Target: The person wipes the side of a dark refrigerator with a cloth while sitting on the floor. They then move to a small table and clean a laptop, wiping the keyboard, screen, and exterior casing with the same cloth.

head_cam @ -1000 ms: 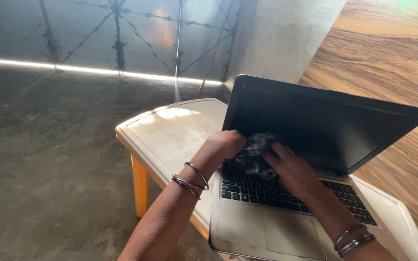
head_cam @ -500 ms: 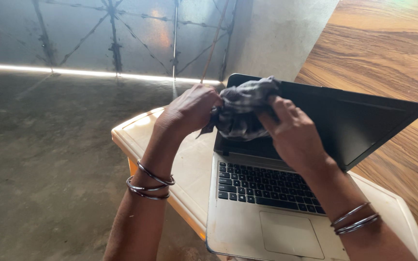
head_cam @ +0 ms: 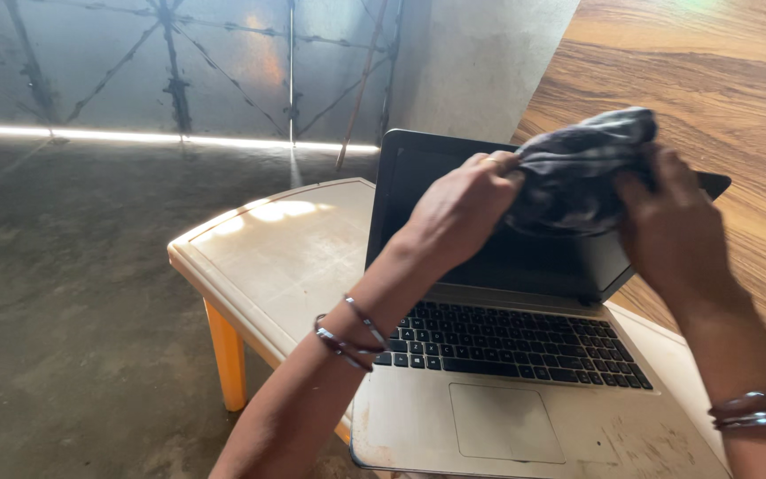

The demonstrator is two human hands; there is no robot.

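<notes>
Both grips are clenched on a dark checked cloth [head_cam: 578, 173]: the left hand [head_cam: 458, 208] pinches its near end, the right hand [head_cam: 671, 231] bunches the far end, and the cloth hangs between them in the air just in front of the upper part of the laptop's [head_cam: 525, 355] dark screen. The laptop sits open on a pale tabletop [head_cam: 277, 257] with orange legs, its keyboard below the hands. Thin bangles ring both wrists, and behind the laptop stand a grey wall and a wood-grain panel.
</notes>
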